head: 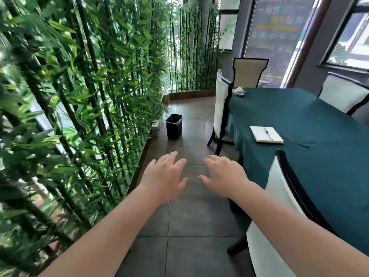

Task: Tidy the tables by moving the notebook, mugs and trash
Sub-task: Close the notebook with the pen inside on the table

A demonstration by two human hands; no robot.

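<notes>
A white notebook [266, 134] with a black pen on it lies on the table covered in a teal cloth [319, 140], near its left edge. At the table's far corner sits crumpled white trash [239, 90]. My left hand [165, 176] and my right hand [224, 174] are stretched out over the floor aisle, palms down, fingers relaxed and spread, holding nothing. Both hands are left of the table and short of the notebook. I see no mugs.
A black waste bin [174, 126] stands on the tiled floor [187, 220] ahead, beside the bamboo screen [79, 96] along the left. White chairs with dark frames [221, 108] [279, 216] line the table's near side; others stand at the far end and right.
</notes>
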